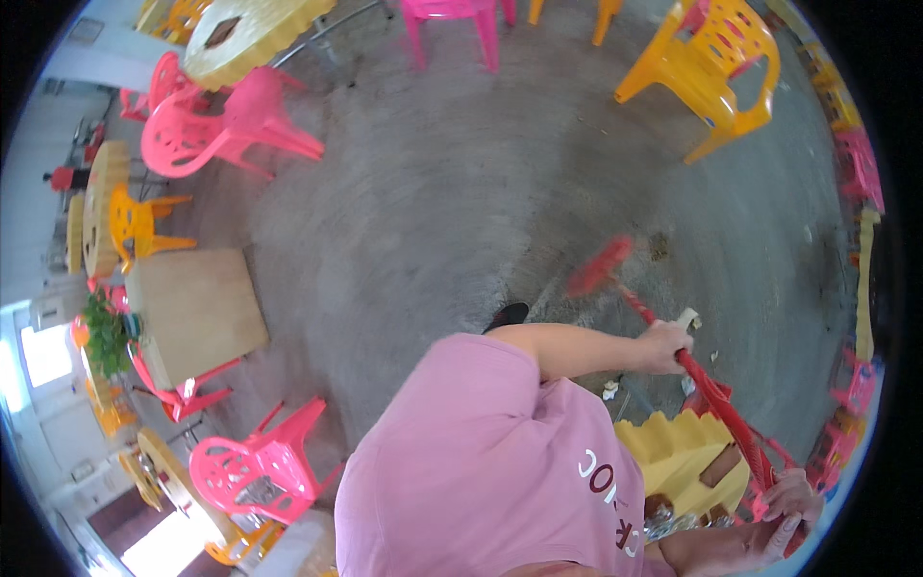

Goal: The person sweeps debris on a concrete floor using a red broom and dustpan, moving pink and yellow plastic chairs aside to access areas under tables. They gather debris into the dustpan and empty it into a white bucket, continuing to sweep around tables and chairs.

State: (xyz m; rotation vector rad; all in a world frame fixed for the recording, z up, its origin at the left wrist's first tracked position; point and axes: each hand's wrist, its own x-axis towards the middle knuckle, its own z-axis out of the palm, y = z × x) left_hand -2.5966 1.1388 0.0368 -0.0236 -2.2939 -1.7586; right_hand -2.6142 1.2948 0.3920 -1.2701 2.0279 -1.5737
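A long red broom handle (710,397) runs across the space before me, down to a blurred red broom head (600,267) on the grey concrete floor. My left hand (665,348) is wrapped around the handle's lower part. My right hand (793,501) grips it near the upper end. Pale scraps of litter, among them a crumpled piece (689,318) and a small scrap (610,390), lie on the floor near the handle. A brown stain (659,247) marks the floor beside the broom head. My dark shoe (510,315) shows below my arm.
Close beside me is a table with a yellow cloth (652,451), bearing shiny wrapped items (670,521). A yellow plastic chair (703,76) stands beyond the broom. Pink chairs (245,130), a tan box-shaped table (198,310) and another pink chair (270,465) stand to the left.
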